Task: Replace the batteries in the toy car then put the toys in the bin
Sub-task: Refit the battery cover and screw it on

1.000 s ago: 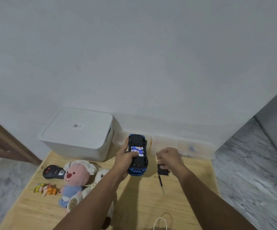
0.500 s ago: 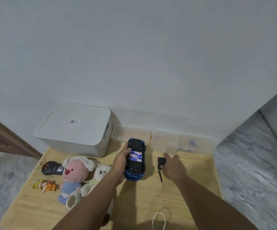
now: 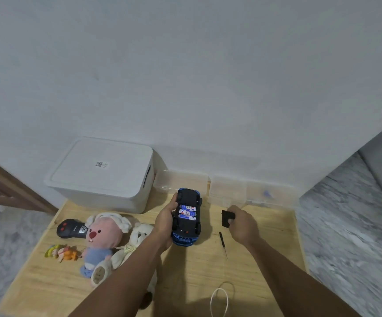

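Observation:
My left hand [image 3: 166, 221] grips the blue toy car [image 3: 187, 217] upside down over the wooden table [image 3: 185, 282]. Its battery bay is uncovered and shows three blue-and-white batteries [image 3: 187, 211]. To the right, my right hand [image 3: 242, 226] pinches the black battery cover [image 3: 226, 218] at the table surface. A small black screwdriver [image 3: 223, 244] lies on the table just below that hand. The white lidded bin [image 3: 103, 173] stands at the back left against the wall, lid on.
On the left lie a black remote control [image 3: 71, 228], a pink plush [image 3: 101, 239], a white plush bear [image 3: 135, 241] and a small colourful figure [image 3: 61, 252]. Clear plastic boxes [image 3: 229, 189] line the wall. A white cord loop [image 3: 218, 300] lies near the front edge.
My right hand opened, reached down to the black cover on the table and has now pinched it. The camera view tilted down slightly; the left hand keeps holding the car.

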Demonstrator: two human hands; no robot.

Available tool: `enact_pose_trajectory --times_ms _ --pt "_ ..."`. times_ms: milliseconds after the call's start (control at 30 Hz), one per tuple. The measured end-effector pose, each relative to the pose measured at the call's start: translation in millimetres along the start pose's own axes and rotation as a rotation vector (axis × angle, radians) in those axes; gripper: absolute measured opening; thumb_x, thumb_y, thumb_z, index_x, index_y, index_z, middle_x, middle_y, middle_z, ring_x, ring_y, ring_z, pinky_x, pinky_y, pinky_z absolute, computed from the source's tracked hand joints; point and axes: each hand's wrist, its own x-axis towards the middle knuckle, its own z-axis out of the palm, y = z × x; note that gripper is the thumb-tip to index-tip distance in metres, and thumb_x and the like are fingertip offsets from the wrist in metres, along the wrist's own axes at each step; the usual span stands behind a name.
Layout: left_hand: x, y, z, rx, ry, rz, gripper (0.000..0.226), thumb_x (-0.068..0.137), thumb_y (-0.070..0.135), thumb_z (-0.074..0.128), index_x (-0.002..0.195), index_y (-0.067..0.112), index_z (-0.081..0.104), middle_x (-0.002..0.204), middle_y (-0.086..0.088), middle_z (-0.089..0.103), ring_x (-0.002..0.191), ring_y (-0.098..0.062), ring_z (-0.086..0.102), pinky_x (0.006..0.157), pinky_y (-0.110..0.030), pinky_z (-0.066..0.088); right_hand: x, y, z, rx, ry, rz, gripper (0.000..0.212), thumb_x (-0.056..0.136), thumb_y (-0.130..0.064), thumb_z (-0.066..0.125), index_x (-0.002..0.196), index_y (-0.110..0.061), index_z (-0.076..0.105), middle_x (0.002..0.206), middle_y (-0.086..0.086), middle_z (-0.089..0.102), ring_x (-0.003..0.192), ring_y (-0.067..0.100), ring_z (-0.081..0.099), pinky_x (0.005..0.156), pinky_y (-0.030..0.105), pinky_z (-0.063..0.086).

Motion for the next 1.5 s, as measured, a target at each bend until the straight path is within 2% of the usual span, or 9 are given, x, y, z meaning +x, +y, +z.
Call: enact_pose_trajectory --times_ms 200,367,500,700,933,1033,1167,1367,1500 --pt "-3 0 5 -0.029 -0.058 -0.022 0.058 0.089 0.008 0.031 0.137 0.033 0.052 0.098 -0.015 0.072 0.075 -0.030 0.067 0.066 -0.039 0.056 2 -37 -37 0.414 -0.049 -0.082 0.044 0.092 0.004 0.052 0.125 -0.025 0.058 0.110 -0.002 0.057 0.099 0.025 0.063 0.081 0.043 0.059" --pt "-5 2 12 -0.038 -0.076 -0.010 0.044 0.099 0.023 0.029 0.133 0.033 0.056 0.099 -0.012 0.073 0.082 -0.030 0.068 0.079 -0.042 0.054 1 -68 -61 0.647 -0.138 -0.062 0.030 0.076 -0.001 0.078 0.099 -0.011 0.063 0.085 0.010 0.067 0.078 0.025 0.068 0.067 0.038 0.060" --pt "-9 6 14 -0.034 -0.106 0.001 0.039 0.099 0.028 0.035 0.128 0.031 0.061 0.099 -0.013 0.074 0.083 -0.031 0.067 0.077 -0.039 0.053 -3 -85 -61 0.639 -0.188 -0.165 0.021 0.077 0.000 0.077 0.093 -0.013 0.073 0.077 0.002 0.065 0.076 0.018 0.064 0.063 0.025 0.055" --pt "-15 13 16 0.053 -0.154 -0.027 0.038 0.094 0.046 0.053 0.101 0.018 0.078 0.099 -0.015 0.071 0.082 -0.033 0.066 0.076 -0.040 0.053 -1 -99 -58 0.570 -0.198 -0.203 0.021 0.076 -0.005 0.079 0.084 -0.024 0.073 0.078 0.005 0.069 0.081 0.022 0.068 0.072 0.035 0.059" --pt "-13 17 18 0.104 -0.119 -0.014 0.046 0.092 0.050 0.055 0.121 0.016 0.068 0.102 -0.016 0.069 0.088 -0.035 0.065 0.077 -0.042 0.054 0 -105 -60 0.484 -0.186 -0.196 0.018 0.076 -0.008 0.079 0.078 -0.025 0.072 0.075 0.002 0.068 0.081 0.021 0.068 0.081 0.041 0.059" --pt "-14 17 18 0.107 -0.134 0.000 0.041 0.091 0.050 0.057 0.106 0.017 0.075 0.099 -0.016 0.070 0.089 -0.036 0.064 0.087 -0.049 0.050 -1 -106 -61 0.468 -0.184 -0.207 0.020 0.076 -0.008 0.079 0.076 -0.027 0.072 0.075 0.000 0.068 0.079 0.019 0.067 0.082 0.041 0.059" --pt "-14 17 17 0.106 -0.161 0.001 0.036 0.093 0.049 0.054 0.091 0.023 0.079 0.090 -0.012 0.072 0.081 -0.033 0.066 0.080 -0.043 0.052 -3 -106 -60 0.451 -0.199 -0.210 0.013 0.079 -0.008 0.077 0.085 -0.019 0.075 0.085 0.003 0.071 0.086 0.020 0.067 0.082 0.040 0.058" --pt "-13 16 19 0.082 -0.121 0.009 0.035 0.096 0.043 0.050 0.123 0.028 0.066 0.098 -0.013 0.071 0.085 -0.033 0.067 0.073 -0.042 0.056 -7 -109 -57 0.320 -0.104 -0.235 0.019 0.079 -0.015 0.077 0.098 -0.016 0.077 0.093 0.000 0.072 0.091 0.015 0.066 0.085 0.033 0.056" --pt "-15 13 21 0.071 -0.098 0.057 0.034 0.100 0.030 0.043 0.129 0.034 0.061 0.104 -0.009 0.073 0.092 -0.031 0.068 0.079 -0.043 0.056 -9 -112 -51 0.177 0.000 -0.228 0.025 0.078 -0.024 0.079 0.102 -0.021 0.077 0.101 -0.002 0.073 0.093 0.014 0.065 0.084 0.029 0.052"
